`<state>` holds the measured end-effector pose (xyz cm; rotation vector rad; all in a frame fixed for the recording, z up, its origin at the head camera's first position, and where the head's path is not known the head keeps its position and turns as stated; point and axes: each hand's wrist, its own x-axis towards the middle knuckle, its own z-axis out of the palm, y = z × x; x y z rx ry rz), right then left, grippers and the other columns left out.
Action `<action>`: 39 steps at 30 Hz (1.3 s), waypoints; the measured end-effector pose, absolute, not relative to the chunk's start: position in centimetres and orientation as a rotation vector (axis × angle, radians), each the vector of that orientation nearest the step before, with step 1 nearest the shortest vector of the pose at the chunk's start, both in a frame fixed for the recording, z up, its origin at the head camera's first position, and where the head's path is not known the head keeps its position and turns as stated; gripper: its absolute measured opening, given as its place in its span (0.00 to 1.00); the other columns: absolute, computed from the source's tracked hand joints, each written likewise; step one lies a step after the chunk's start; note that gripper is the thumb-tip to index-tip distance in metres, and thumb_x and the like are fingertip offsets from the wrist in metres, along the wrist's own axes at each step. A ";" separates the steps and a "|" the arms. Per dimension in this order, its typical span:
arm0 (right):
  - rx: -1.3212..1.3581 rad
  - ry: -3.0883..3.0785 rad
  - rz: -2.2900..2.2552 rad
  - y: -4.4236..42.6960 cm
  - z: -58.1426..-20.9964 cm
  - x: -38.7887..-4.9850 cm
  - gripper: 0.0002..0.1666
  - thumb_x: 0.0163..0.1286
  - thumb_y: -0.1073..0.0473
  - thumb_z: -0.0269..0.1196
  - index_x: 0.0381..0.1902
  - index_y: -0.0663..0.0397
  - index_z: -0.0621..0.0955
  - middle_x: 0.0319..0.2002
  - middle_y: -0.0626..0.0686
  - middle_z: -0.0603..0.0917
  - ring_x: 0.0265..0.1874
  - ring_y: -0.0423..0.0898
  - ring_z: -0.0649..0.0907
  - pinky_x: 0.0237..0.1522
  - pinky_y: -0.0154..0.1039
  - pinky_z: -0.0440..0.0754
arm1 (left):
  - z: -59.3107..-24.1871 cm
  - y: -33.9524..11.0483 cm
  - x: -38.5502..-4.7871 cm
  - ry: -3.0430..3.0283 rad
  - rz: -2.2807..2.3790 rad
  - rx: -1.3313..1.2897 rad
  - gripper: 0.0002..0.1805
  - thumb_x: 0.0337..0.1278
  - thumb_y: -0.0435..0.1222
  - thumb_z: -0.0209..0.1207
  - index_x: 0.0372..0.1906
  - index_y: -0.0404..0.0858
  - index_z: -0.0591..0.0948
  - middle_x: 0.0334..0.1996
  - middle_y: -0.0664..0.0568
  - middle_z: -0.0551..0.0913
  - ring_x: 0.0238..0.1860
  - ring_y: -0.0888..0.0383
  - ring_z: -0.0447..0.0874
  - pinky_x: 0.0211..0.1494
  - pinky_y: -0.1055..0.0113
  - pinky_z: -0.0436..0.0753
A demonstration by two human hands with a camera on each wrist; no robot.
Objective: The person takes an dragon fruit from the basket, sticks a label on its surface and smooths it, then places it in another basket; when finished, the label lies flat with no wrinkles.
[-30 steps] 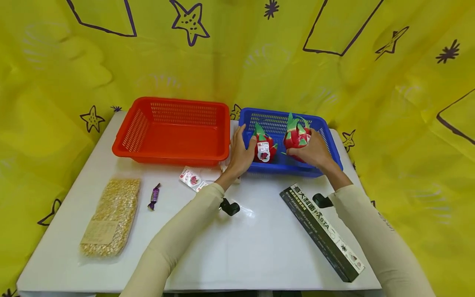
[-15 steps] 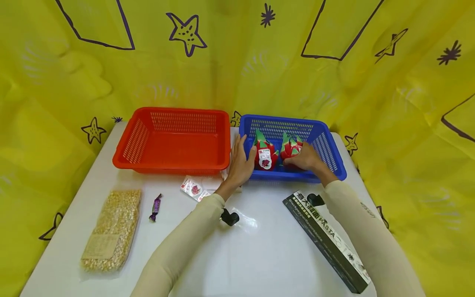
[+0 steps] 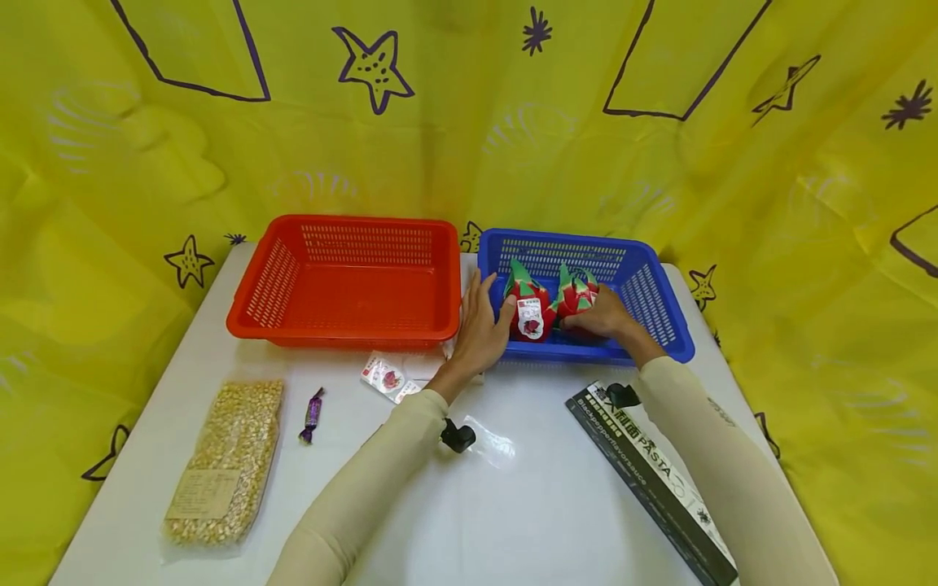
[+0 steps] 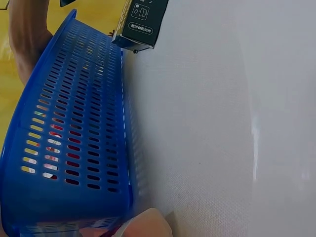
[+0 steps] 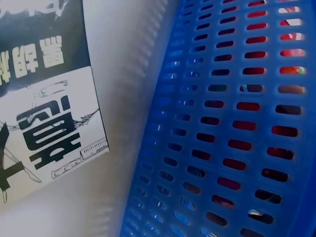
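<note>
Two red dragon fruits with green tips are in the blue basket at the back right. The left dragon fruit bears a white label. My right hand reaches over the front rim and grips the right dragon fruit, which sits low in the basket against the other one. At the basket's left end rests my left hand, fingers straight, thumb by the labelled fruit. Through the slots of the basket wall, bits of red show in the left wrist view. Neither hand's grip is visible in the wrist views.
A red basket stands left of the blue one. On the white table lie a bag of corn kernels, a purple wrapped candy, printed label cards and a long pasta box under the right forearm.
My right hand has lowered its dragon fruit into the blue basket and shifted it left against the other one. My left hand stays at the basket's left end. The head view has tilted slightly.
</note>
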<state>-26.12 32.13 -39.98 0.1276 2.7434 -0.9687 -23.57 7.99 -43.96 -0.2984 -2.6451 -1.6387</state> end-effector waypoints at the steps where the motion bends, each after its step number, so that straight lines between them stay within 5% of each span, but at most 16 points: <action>1: 0.123 2.743 -0.975 32.1 -40.1 -26.1 0.49 0.65 0.54 0.74 0.72 0.75 0.62 0.63 0.74 0.75 0.62 0.69 0.76 0.70 0.62 0.75 | -44.0 7.9 -23.5 -2.652 -1.630 -0.300 0.39 0.83 0.58 0.44 0.86 0.44 0.53 0.88 0.49 0.36 0.87 0.45 0.38 0.84 0.37 0.51; 23: -0.102 2.725 -1.074 32.4 -40.0 -27.1 0.49 0.68 0.55 0.74 0.75 0.71 0.61 0.65 0.73 0.75 0.64 0.69 0.76 0.70 0.65 0.75 | -43.6 7.9 -24.5 -2.677 -1.593 -0.290 0.39 0.83 0.57 0.44 0.86 0.43 0.53 0.88 0.49 0.35 0.87 0.46 0.37 0.85 0.38 0.49; 26: -0.049 2.710 -1.048 32.9 -39.6 -27.5 0.54 0.71 0.49 0.72 0.79 0.69 0.56 0.68 0.73 0.71 0.67 0.70 0.73 0.71 0.66 0.73 | -43.4 8.2 -25.0 -2.720 -1.550 -0.276 0.39 0.83 0.57 0.44 0.86 0.43 0.51 0.88 0.48 0.35 0.87 0.45 0.36 0.85 0.39 0.48; 32: 0.011 2.869 -0.978 32.6 -38.3 -26.4 0.62 0.77 0.41 0.63 0.84 0.70 0.41 0.82 0.76 0.47 0.81 0.74 0.51 0.78 0.73 0.53 | -43.1 8.2 -24.7 -2.825 -1.250 -0.385 0.40 0.83 0.55 0.45 0.85 0.37 0.53 0.87 0.41 0.38 0.87 0.43 0.33 0.87 0.44 0.42; 39: -0.223 3.131 -0.998 28.7 -36.9 -22.2 0.48 0.76 0.50 0.65 0.82 0.68 0.58 0.80 0.72 0.59 0.80 0.73 0.58 0.77 0.75 0.50 | -40.0 5.5 -22.1 -2.794 -0.904 -0.631 0.38 0.80 0.54 0.52 0.84 0.41 0.60 0.87 0.40 0.42 0.87 0.39 0.33 0.86 0.41 0.33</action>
